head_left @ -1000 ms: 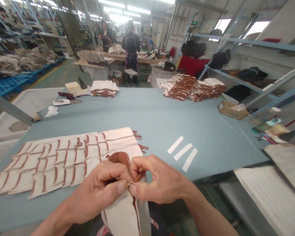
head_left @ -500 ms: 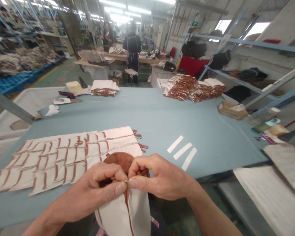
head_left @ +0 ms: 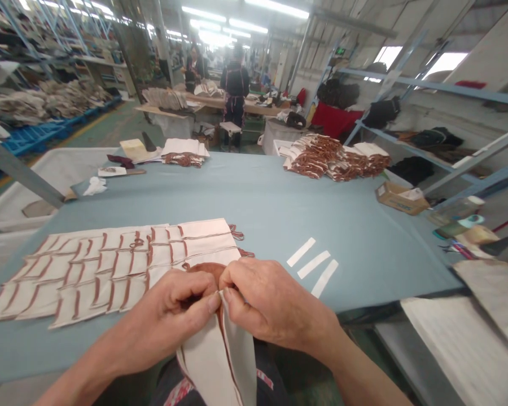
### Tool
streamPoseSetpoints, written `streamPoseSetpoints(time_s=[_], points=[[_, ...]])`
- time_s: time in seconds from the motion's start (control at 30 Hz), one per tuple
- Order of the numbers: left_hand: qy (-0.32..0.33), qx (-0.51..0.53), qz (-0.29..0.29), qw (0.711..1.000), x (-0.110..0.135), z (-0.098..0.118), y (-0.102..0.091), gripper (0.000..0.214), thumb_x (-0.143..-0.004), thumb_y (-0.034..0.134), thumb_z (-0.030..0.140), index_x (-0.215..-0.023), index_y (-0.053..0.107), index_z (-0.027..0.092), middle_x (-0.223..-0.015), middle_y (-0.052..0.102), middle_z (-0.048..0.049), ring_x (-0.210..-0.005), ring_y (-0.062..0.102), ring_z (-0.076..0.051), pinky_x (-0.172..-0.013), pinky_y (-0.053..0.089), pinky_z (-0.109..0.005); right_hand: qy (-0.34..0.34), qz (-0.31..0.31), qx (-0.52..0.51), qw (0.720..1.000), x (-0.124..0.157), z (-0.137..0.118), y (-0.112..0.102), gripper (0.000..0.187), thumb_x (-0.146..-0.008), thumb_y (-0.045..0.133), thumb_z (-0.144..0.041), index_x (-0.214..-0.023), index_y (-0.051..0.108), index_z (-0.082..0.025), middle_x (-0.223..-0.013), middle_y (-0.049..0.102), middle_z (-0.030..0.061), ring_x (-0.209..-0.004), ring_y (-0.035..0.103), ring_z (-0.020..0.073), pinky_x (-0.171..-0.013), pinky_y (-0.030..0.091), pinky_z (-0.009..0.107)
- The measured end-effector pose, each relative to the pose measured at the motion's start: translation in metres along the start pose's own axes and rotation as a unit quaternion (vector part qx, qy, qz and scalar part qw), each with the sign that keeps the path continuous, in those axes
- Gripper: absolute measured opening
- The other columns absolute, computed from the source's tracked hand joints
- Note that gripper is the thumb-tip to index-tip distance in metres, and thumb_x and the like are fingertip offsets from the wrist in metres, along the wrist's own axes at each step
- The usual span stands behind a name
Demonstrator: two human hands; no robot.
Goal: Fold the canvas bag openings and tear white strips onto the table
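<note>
Long fluorescent ceiling tubes light the hall brightly and evenly, flaring white at the upper middle of the frame, while the windows at upper right burn out to glare. Shadows stay soft — the far end of the hall goes hazy, and the wide lens bends the steel shelving at the edges and swells the left hand and right hand along the bottom.

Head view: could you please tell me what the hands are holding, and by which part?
The left hand and right hand pinch a cream fabric panel at its top, by the brown seam.
</note>
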State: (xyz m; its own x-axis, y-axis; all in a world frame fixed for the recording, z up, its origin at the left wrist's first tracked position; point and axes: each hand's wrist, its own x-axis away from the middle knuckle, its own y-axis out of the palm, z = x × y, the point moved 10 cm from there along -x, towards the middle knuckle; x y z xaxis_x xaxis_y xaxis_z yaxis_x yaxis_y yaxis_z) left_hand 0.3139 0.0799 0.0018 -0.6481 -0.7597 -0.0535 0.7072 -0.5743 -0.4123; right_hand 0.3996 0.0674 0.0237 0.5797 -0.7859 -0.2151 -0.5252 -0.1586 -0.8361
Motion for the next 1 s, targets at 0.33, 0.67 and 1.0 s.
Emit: streamPoseSetpoints(time_s=[0.33, 0.67, 1.0], points=[[-0.042, 0.019, 0.025, 0.999, 0.001, -0.018, 0.001, 0.045, -0.107, 0.046, 0.043, -0.068, 0.049, 0.021, -0.065, 0.044, 0.0063, -0.058, 0.042, -0.011, -0.051, 0.033, -0.022, 0.048, 0.118, -0.136, 0.982, 0.008, 0.021, -0.013, 0.015, -0.102, 0.047, -0.02, -0.099, 0.062, -0.019, -0.098, 0.072, 0.0064, -0.095, 0.066, 0.0199, -0.087, 0.045, 0.032], [0.024, -0.083, 0.151, 0.985, 0.003, -0.013, -0.01, 0.036, -0.106, 0.055, 0.031, -0.072, 0.062, 0.022, -0.06, 0.055, 0.0082, -0.053, 0.05, -0.009, -0.052, 0.036, -0.02, 0.223, 0.077, -0.257, 0.937, 0.022, 0.05, 0.012, 0.015, -0.089, 0.065, -0.035, -0.084, 0.057, -0.024, -0.078, 0.065, -0.0042, -0.072, 0.058, 0.0141, -0.071, 0.043, 0.028], [-0.007, -0.073, 0.2, 0.977, 0.001, -0.029, -0.019, 0.038, -0.106, 0.054, 0.037, -0.073, 0.065, 0.022, -0.065, 0.059, 0.0055, -0.058, 0.053, -0.013, -0.054, 0.04, -0.025, 0.299, 0.079, -0.258, 0.915, 0.012, 0.065, 0.027, 0.012, -0.078, 0.067, -0.023, -0.079, 0.055, -0.026, -0.071, 0.061, -0.0068, -0.066, 0.056, 0.0141, -0.062, 0.04, 0.026]])
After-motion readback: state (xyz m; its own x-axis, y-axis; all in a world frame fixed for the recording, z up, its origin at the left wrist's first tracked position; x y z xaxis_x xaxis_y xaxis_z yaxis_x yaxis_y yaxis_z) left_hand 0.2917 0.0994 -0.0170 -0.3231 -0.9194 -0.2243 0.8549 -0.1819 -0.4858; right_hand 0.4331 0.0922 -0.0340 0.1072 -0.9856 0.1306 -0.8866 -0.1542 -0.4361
